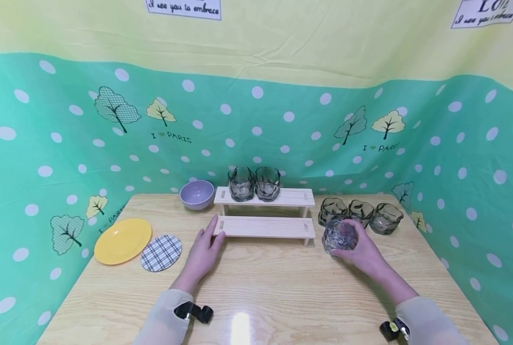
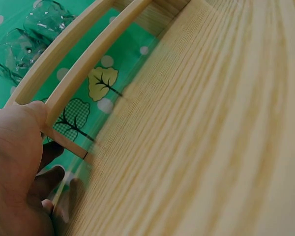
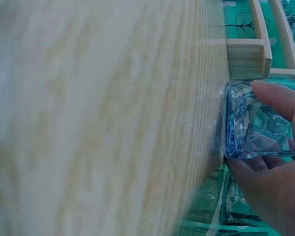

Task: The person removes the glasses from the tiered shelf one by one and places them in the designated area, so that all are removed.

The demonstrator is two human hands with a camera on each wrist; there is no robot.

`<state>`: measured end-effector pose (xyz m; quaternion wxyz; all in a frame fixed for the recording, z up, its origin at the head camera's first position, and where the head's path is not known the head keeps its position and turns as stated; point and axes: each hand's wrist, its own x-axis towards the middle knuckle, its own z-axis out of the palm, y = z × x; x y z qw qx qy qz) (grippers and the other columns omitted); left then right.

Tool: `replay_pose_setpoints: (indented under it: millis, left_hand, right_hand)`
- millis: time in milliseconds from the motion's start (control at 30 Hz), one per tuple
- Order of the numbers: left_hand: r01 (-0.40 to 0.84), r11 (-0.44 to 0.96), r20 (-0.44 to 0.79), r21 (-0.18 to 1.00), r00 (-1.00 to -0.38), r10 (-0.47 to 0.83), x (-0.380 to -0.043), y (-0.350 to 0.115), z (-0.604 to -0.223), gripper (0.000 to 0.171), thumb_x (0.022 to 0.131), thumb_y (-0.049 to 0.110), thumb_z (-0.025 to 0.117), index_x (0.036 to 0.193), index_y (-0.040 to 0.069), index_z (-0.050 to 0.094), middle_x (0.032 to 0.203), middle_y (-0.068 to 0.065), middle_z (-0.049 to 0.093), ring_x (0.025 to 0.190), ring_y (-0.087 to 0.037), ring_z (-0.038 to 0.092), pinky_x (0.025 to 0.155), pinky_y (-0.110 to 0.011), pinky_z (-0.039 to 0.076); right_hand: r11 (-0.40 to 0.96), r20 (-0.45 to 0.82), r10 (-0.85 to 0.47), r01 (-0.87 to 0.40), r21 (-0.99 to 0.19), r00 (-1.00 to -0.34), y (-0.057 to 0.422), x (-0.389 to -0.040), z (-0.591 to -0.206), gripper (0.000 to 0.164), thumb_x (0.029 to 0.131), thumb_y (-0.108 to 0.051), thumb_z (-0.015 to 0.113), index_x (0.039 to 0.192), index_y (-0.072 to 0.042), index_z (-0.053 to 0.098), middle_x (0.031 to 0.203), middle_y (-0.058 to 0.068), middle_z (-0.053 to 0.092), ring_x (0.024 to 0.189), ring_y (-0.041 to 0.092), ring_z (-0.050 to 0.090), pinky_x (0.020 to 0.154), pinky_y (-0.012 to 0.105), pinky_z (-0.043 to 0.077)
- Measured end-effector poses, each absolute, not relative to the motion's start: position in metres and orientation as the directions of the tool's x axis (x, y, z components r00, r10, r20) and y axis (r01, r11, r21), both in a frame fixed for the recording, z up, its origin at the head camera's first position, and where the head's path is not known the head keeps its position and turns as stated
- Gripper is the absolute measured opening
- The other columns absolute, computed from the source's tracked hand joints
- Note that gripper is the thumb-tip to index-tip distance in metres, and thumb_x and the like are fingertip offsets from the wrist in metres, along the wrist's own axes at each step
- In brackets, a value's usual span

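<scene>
In the head view my right hand point(image 1: 363, 249) holds a faceted, bluish-purple glass point(image 1: 339, 235), thumb on one side and fingers on the other. The right wrist view shows this glass point(image 3: 258, 120) upright at the tabletop, near the end of the lower shelf. My left hand point(image 1: 204, 251) touches the left end of the low wooden two-step rack point(image 1: 262, 227). From the left wrist, the thumb of that hand point(image 2: 14, 162) lies against the rack's end, its other fingers beside it, partly hidden. Two grey glasses point(image 1: 241, 184) stand side by side on the upper step.
Three dark glasses, one the rightmost glass point(image 1: 386, 219), stand in a row behind my right hand. A purple bowl point(image 1: 197, 195) is left of the rack. A yellow plate point(image 1: 122, 241) and a checked round mat point(image 1: 161, 253) lie on the wooden table point(image 1: 278, 292)'s left side.
</scene>
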<state>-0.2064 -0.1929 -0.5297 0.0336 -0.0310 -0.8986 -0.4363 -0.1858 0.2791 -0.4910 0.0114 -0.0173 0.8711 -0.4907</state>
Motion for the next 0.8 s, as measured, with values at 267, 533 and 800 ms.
replay_pose_setpoints:
  millis: [267, 533, 800]
  left_hand:
    - [0.087, 0.613, 0.087, 0.786, -0.996, 0.029, -0.2064, -0.1932, -0.5293, 0.071, 0.118, 0.052, 0.048, 0.178, 0.022, 0.026, 0.174, -0.02, 0.038, 0.162, -0.059, 0.018, 0.127, -0.077, 0.021]
    - [0.091, 0.61, 0.09, 0.787, -0.995, 0.033, -0.2067, -0.1933, -0.5298, 0.071, 0.118, 0.052, 0.048, 0.178, 0.023, 0.026, 0.175, -0.019, 0.038, 0.162, -0.058, 0.017, 0.128, -0.076, 0.021]
    - [0.1, 0.608, 0.098, 0.787, -0.994, 0.037, -0.2066, -0.1935, -0.529, 0.07, 0.118, 0.051, 0.049, 0.178, 0.021, 0.027, 0.175, -0.018, 0.038, 0.162, -0.059, 0.017, 0.128, -0.075, 0.02]
  right_hand:
    - [0.495, 0.007, -0.077, -0.045, -0.868, -0.997, 0.2785, -0.1845, -0.4906, 0.103, 0.085, -0.01, 0.098, 0.165, -0.006, 0.033, 0.16, 0.033, 0.04, 0.148, 0.061, 0.042, 0.125, 0.064, 0.036]
    - [0.497, 0.019, -0.089, -0.061, -0.865, -0.996, 0.2804, -0.186, -0.4927, 0.102, 0.086, -0.008, 0.096, 0.165, -0.006, 0.033, 0.16, 0.031, 0.042, 0.148, 0.058, 0.043, 0.125, 0.06, 0.036]
    - [0.483, 0.02, -0.105, -0.068, -0.873, -0.994, 0.2816, -0.1842, -0.4898, 0.111, 0.084, -0.015, 0.099, 0.17, -0.007, 0.029, 0.162, 0.031, 0.042, 0.148, 0.058, 0.045, 0.124, 0.058, 0.038]
